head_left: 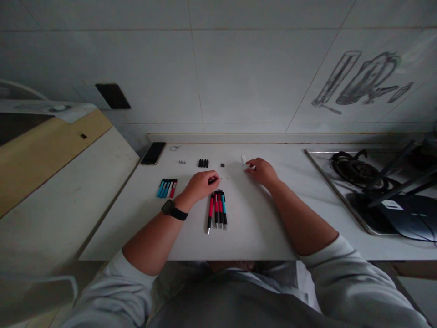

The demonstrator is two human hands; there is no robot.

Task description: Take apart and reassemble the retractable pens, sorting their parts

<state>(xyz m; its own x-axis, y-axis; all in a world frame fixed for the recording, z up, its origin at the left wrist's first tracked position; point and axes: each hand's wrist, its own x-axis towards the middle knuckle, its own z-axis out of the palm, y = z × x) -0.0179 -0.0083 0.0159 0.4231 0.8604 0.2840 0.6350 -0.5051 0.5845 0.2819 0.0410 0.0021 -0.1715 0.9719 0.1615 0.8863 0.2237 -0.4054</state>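
My left hand (204, 182), with a dark watch on its wrist, is closed on a small black pen part (212, 181) above the middle of the table. My right hand (262, 172) reaches to some thin white sticks (243, 160); thumb and forefinger are apart at their near end, and contact is hard to make out. Below my left hand lie several pens (218, 209) with red or blue barrels and black grips. Small black grips (203, 163) stand in a row farther back, with a tiny dark cluster (222, 165) to their right. Several blue and red pen barrels (166, 187) lie at left.
Tiny springs (182, 162) and a thin ring (174, 148) lie at the back left, near a phone (153, 153). A metal-rimmed recess (327, 182) on the right holds dark equipment. The tiled wall (239, 77) closes off the back; a pale panel (78, 168) stands left.
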